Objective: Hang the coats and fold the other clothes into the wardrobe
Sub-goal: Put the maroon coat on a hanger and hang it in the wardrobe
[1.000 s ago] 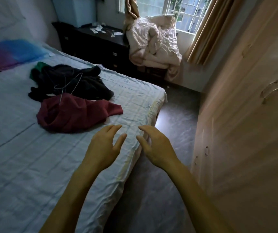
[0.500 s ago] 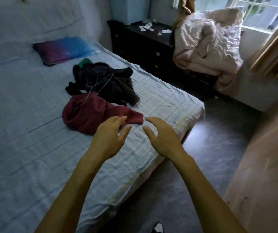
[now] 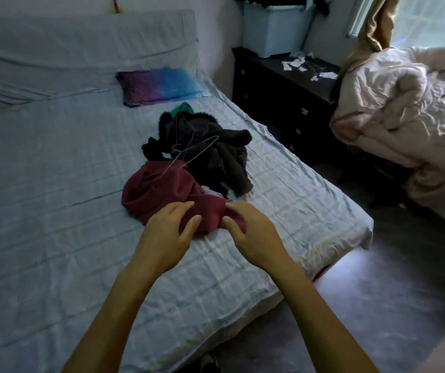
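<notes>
Head view: a maroon garment (image 3: 162, 195) lies crumpled on the pale blue checked bed sheet (image 3: 54, 197), on the near side of a heap of dark coats (image 3: 216, 154). A thin wire hanger (image 3: 195, 148) rests across both. The left hand (image 3: 167, 232) hovers over the garment's near edge, fingers spread and loose, gripping nothing. The right hand (image 3: 256, 232) is at the near right corner, with a fold of cloth showing between thumb and forefinger; whether it has pinched it I cannot tell. The fabric looks a soft, matte knit, light and limp, likely to sag and bunch. A hold at two corners or the shoulders should spread it flat. The hanger may snag or slide off as the cloth lifts.
</notes>
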